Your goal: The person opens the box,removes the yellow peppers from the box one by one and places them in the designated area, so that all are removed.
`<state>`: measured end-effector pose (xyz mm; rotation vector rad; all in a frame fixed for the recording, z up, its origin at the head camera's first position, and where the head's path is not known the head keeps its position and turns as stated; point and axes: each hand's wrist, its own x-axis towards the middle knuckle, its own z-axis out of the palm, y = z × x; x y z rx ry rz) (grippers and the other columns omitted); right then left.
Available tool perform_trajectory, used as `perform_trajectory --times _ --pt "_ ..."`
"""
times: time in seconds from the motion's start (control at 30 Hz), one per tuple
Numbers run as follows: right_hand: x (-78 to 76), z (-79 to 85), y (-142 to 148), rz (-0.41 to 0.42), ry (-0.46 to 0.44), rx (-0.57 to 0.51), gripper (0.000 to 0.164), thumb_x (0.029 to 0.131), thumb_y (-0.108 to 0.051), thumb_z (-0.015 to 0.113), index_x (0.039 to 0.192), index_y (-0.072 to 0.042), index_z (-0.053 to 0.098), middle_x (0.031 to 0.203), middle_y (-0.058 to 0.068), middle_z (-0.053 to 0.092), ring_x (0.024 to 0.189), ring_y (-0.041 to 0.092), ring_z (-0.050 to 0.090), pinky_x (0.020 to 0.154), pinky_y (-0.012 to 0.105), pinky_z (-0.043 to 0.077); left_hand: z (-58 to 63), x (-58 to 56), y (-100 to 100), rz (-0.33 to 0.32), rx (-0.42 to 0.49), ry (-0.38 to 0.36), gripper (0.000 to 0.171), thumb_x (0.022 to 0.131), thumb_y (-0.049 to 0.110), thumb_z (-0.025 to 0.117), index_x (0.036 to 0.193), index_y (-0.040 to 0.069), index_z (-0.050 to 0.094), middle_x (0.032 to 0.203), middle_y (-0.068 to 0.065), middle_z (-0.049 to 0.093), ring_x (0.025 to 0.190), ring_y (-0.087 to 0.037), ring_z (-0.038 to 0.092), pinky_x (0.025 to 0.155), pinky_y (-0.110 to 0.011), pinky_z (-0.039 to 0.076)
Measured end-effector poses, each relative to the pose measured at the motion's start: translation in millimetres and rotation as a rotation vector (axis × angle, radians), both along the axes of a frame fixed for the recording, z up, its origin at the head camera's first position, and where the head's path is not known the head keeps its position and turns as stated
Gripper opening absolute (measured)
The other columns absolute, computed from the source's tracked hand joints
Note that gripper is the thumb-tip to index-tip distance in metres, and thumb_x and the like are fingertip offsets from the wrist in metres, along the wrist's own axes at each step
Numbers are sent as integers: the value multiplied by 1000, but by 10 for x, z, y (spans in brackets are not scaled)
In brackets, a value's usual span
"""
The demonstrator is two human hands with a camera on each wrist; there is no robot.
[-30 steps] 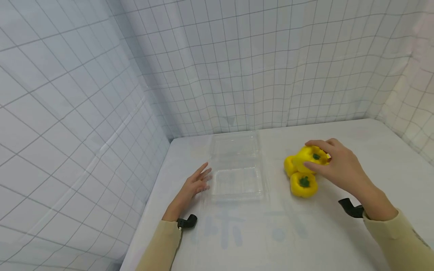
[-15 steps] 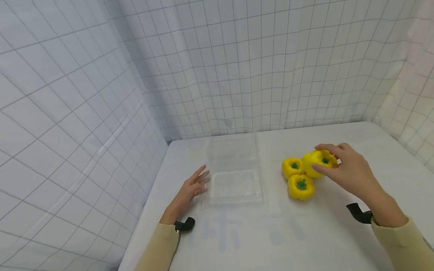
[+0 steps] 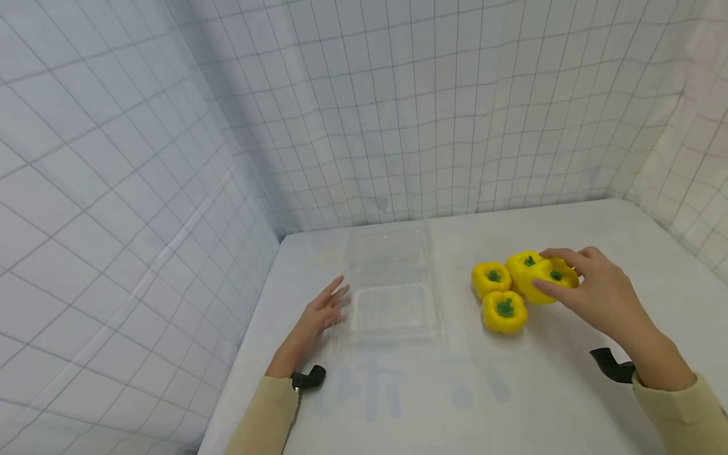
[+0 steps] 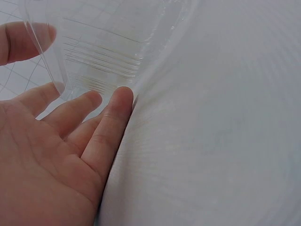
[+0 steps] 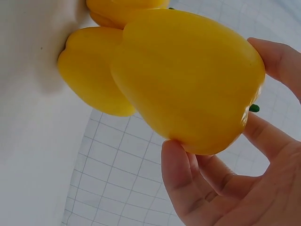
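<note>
A yellow bell pepper is held between the thumb and fingers of my right hand. In the right wrist view the held pepper stands in front of other peppers, its green stem turned toward the palm. Close by on the table are a pepper at the back, one at the left and one in front. My left hand lies at the left side of a clear plastic clamshell box, fingers loosely extended. In the left wrist view its fingertips are at the box's ridged wall.
The box's raised lid extends toward the back of the white table. White grid-patterned curtains enclose the table at the back and sides. A black wrist camera sits on the right wrist; another is on the left.
My right hand has moved to the right with the pepper, so the peppers at the left and back show more fully. My left hand stays beside the box.
</note>
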<state>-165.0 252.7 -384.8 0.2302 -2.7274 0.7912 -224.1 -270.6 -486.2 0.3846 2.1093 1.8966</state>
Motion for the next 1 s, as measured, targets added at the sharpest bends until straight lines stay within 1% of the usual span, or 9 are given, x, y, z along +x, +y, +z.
perform_trajectory --times 0.2,0.4,0.53,0.67,0.83,0.93,1.0 --pt "25 -97 34 -17 -14 8 61 87 -53 74 134 -16 62 104 18 53 78 31 48 54 34 36 -4 12 -3 -11 6 -3 72 101 2 49 163 25 20 162 -7 31 146 -27 34 109 -43 38" --pt "31 -176 43 -21 -60 30 65 88 -56 72 136 -13 60 103 19 52 74 29 47 53 33 35 5 18 0 -11 -1 -4 73 101 3 52 163 24 19 163 -8 29 146 -28 33 112 -48 35" --pt "27 -237 43 -22 -77 40 67 88 -57 71 136 -11 59 103 21 52 71 28 46 52 33 34 15 19 9 -11 -3 -1 74 101 4 53 163 25 20 162 -6 30 146 -27 34 112 -50 34" --pt "24 -272 27 -24 -93 52 68 88 -58 70 135 -10 60 102 23 52 70 27 46 51 33 35 22 15 16 -12 -2 6 73 101 4 52 163 26 20 162 -4 32 146 -27 34 111 -47 36" --pt "24 -324 5 -34 -153 69 72 88 -62 67 136 -9 57 102 26 51 70 28 47 50 33 36 22 12 18 -10 4 9 73 100 2 51 163 25 20 162 -4 32 146 -28 34 106 -38 41" --pt "23 -364 -7 -41 -181 76 77 89 -63 65 139 -6 55 104 29 50 70 29 48 50 33 37 20 13 15 -3 2 5 74 99 1 50 163 25 21 162 -5 32 146 -27 34 105 -36 42" --pt "22 -386 -16 -49 -181 78 78 88 -63 66 139 -5 55 105 30 50 71 30 49 51 32 37 17 17 10 2 0 1 74 99 1 51 162 25 21 162 -5 32 145 -27 35 106 -37 41"
